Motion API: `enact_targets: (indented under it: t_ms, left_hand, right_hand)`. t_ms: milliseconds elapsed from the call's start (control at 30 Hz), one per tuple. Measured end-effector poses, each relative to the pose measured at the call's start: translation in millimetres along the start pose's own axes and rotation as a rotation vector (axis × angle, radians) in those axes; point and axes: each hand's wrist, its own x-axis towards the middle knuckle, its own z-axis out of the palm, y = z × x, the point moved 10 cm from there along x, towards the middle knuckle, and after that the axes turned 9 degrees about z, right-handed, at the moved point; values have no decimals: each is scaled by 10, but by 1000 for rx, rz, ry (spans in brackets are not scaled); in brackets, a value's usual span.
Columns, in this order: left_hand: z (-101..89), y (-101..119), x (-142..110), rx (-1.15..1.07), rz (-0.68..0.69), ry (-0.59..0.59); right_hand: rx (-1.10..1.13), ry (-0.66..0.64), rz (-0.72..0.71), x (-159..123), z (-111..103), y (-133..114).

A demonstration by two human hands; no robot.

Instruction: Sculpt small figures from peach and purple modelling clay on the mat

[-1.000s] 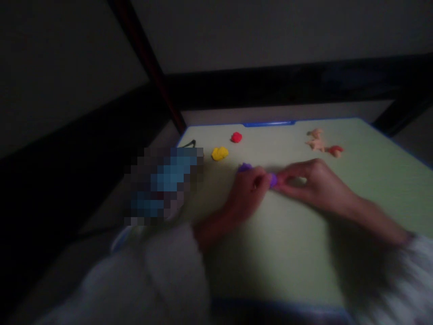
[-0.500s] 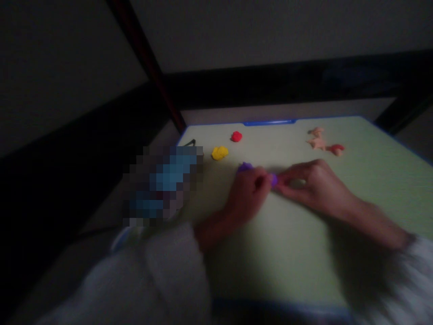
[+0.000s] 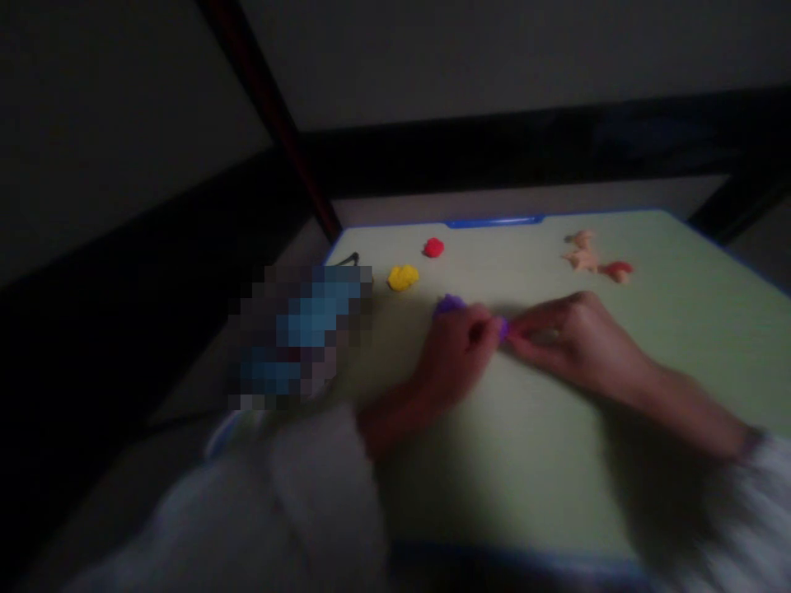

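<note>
While the left hand [image 3: 457, 354] closes its fingertips on one side of the small purple piece [image 3: 503, 330], the right hand [image 3: 581, 346] pinches the other side between thumb and forefinger, over the pale green tabletop [image 3: 512, 469]. Just beyond the left hand lies a purple lump [image 3: 451, 304], partly hidden, with the yellow lump [image 3: 403, 277] farther back.

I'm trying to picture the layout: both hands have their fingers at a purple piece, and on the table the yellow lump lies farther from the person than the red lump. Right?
Not quite: the yellow lump lies nearer to the person than the red lump, as the head view shows. Both left hand and right hand do have their fingers at a purple piece.
</note>
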Motion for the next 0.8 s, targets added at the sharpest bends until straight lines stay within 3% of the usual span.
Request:
enact_targets:
  t_ms: [300, 600, 800]
  left_hand:
    - [2, 8, -2, -20, 28, 4]
    - [-12, -82, 2, -126, -69, 41]
    - [-1, -144, 11, -156, -78, 49]
  right_hand:
    - [38, -34, 1, -6, 26, 22]
    - [134, -3, 152, 34, 11, 175]
    - [107, -32, 136, 46, 44, 206]
